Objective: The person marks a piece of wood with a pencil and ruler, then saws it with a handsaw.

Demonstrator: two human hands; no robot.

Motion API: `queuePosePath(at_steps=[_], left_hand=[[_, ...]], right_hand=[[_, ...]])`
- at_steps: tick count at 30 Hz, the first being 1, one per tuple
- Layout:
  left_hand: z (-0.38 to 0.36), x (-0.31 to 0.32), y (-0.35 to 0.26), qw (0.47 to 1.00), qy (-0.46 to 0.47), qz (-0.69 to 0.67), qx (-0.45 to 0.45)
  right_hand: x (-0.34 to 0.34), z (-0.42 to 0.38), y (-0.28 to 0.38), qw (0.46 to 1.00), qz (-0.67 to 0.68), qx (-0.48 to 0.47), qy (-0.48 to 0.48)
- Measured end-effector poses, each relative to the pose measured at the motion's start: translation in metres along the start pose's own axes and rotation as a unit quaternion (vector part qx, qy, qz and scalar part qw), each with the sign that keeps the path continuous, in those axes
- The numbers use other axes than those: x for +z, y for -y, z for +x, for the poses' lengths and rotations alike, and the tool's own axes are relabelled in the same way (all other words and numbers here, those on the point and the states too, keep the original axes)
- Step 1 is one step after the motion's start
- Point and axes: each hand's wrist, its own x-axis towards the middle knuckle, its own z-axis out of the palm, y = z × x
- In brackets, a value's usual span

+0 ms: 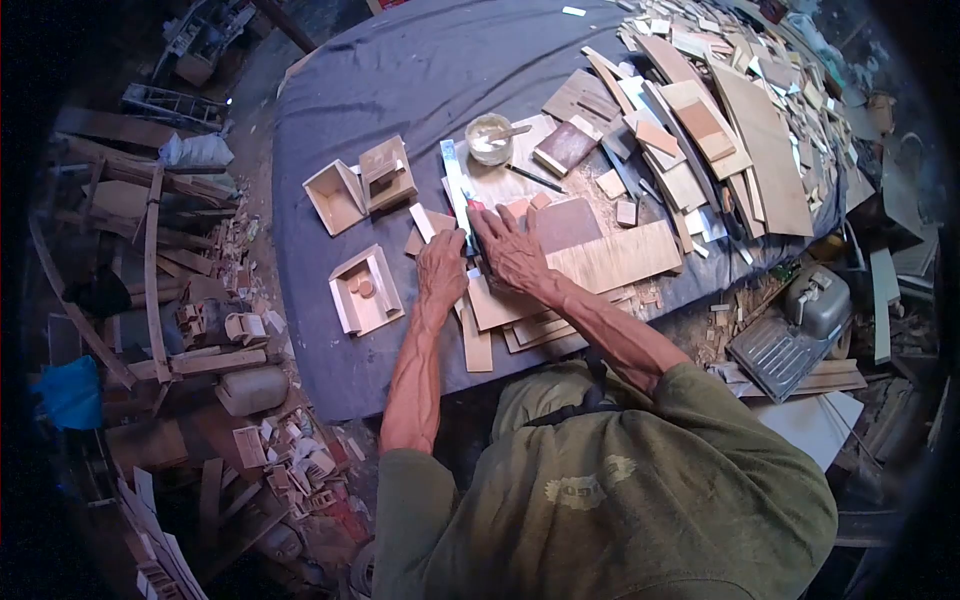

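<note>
My left hand (pixel 441 266) is closed around a light wooden strip (pixel 422 221), whose pale end sticks out beyond the fingers. Close beside it, my right hand (pixel 513 250) lies palm down with fingers stretched over the lower end of a shiny metal ruler (pixel 454 178). A bit of red shows at its fingertips. Under and beside the right wrist lies a flat wooden board (pixel 625 258), with a brown sanding sheet (pixel 570 223) behind it. What lies between the two hands is mostly hidden by the fingers.
Small wooden boxes (pixel 336 197) stand at the left, one open box (pixel 366 290) holding round wooden discs. A tub of pale paste (pixel 489 139) with a spatula, a pencil (pixel 535 178) and a brown block (pixel 567 147) lie beyond the hands. Wood offcuts (pixel 760 140) heap at the right.
</note>
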Motion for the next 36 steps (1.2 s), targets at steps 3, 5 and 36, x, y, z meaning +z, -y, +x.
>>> queuePosePath(at_steps=[3, 5, 36], left_hand=[[-0.002, 0.002, 0.001, 1.000, -0.020, 0.002, -0.009], [-0.003, 0.003, -0.003, 0.999, -0.034, 0.008, -0.021], [-0.049, 0.040, -0.042, 0.828, -0.300, -0.346, -0.323]], right_hand=[[0.000, -0.004, -0.003, 0.999, 0.006, 0.033, 0.031], [0.002, -0.007, -0.005, 0.999, -0.001, 0.042, 0.035], [-0.123, -0.125, -0.174, 0.971, -0.005, -0.019, 0.238]])
